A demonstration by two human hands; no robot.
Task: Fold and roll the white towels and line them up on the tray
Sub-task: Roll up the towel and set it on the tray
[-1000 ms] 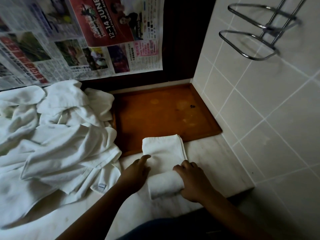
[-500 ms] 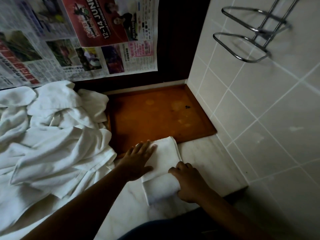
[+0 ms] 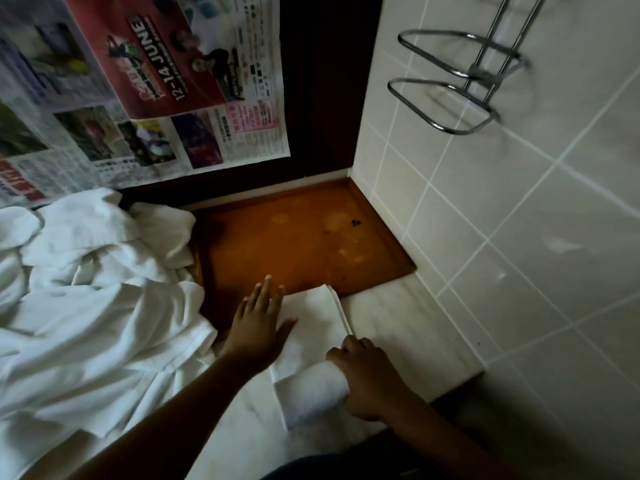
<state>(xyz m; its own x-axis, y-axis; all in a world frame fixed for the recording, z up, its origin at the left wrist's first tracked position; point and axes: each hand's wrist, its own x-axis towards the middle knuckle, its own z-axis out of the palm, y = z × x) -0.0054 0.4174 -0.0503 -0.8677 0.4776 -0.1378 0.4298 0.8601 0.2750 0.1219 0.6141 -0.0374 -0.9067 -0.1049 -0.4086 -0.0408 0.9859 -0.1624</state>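
A folded white towel point(image 3: 317, 320) lies on the marble counter, its far end reaching over the front edge of the brown wooden tray point(image 3: 298, 244). Its near end is wound into a roll point(image 3: 310, 393). My right hand point(image 3: 367, 379) grips the right end of that roll with curled fingers. My left hand point(image 3: 258, 320) lies flat with straight fingers on the left part of the unrolled towel, its fingertips over the tray's front edge. Nothing lies on the tray itself.
A heap of loose white towels point(image 3: 86, 289) covers the counter to the left and touches the tray's left side. A newspaper point(image 3: 138, 88) hangs on the dark back wall. A tiled wall with a chrome rack point(image 3: 460, 81) closes the right side. The counter edge runs close to me.
My left hand has left the roll's left end, moved forward and flattened on the unrolled part of the towel. My right hand stays on the roll. The view has shifted slightly.
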